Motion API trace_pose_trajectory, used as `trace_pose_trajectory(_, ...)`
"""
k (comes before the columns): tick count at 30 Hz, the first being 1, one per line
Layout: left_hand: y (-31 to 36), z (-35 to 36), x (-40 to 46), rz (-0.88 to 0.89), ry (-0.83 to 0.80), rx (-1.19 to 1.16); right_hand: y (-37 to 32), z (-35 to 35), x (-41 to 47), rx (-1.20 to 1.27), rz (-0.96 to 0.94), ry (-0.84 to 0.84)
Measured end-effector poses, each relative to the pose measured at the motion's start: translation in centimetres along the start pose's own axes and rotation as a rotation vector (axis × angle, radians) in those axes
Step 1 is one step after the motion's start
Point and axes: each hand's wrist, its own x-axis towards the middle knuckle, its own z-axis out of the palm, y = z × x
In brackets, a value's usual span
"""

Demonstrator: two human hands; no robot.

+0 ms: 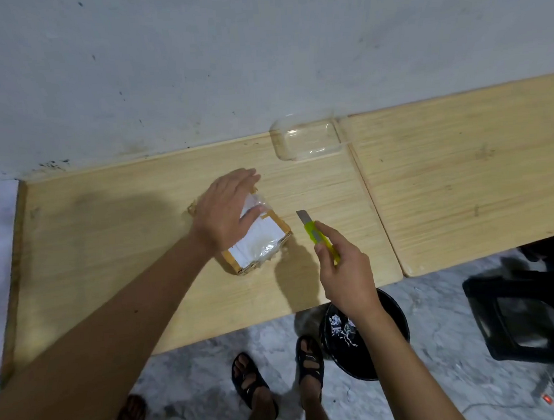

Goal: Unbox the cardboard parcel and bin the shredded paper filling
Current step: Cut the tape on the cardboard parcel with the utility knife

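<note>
The cardboard parcel [254, 236] sits on the wooden table [107, 241], a little left of the table's middle, and it looks sealed: glossy clear tape and a white label cover its top, and no flap stands open. So the unboxing seems barely begun, with the cutting, the opening and the emptying all yet to do. Shredded paper [341, 328] already lies in the black bin [389, 336] on the floor just off the near table edge, though nothing here shows where it came from; the filling of this parcel, if there is any, is hidden inside. The left hand [225, 210] lies flat over the far half of the parcel, fingers extended and close together, palm down, steadying the box rather than gripping it, with the forearm reaching in from the lower left. The right hand [345, 270] hovers just to the right of the parcel, closed around the yellow-green utility knife [318, 236], thumb along the handle and the blade extended, pointing away from the body and not touching the tape. The likely next step is to bring the blade to a taped seam, keeping it clear of the left fingers. A clear plastic container [307, 140] rests against the wall at the back of the table, well apart from the parcel.
</note>
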Motion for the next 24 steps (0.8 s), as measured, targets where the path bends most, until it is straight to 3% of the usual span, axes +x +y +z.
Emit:
trace_pose_trajectory(3, -0.5, 0.0, 1.2, 0.285, -0.213, 0.070, 0.1, -0.3, -0.5, -0.006, 0.010, -0.014)
trace_pose_trajectory(7, -0.5, 0.5, 1.5, 0.310, -0.174, 0.081, 0.3, -0.2, -0.9, 0.001, 0.012, -0.029)
trace_pose_trajectory(10, -0.1, 1.0, 1.4, 0.211, -0.122, 0.108, 0.3, 0.1, -0.6, 0.010, 0.008, -0.022)
trace_pose_trajectory(15, 0.4, -0.1, 2.2, -0.269, -0.114, 0.170, -0.1, 0.5, 0.2, 0.038, 0.004, -0.020)
trace_pose_trajectory(17, 0.3, -0.3, 2.0, -0.384, -0.097, 0.189, -0.4, 0.6, 0.6, 0.038, -0.006, -0.010)
trace_pose_trajectory(24, -0.5, -0.5, 0.2, -0.374, 0.001, 0.134, -1.4, 2.1, 1.6, 0.047, -0.031, -0.036)
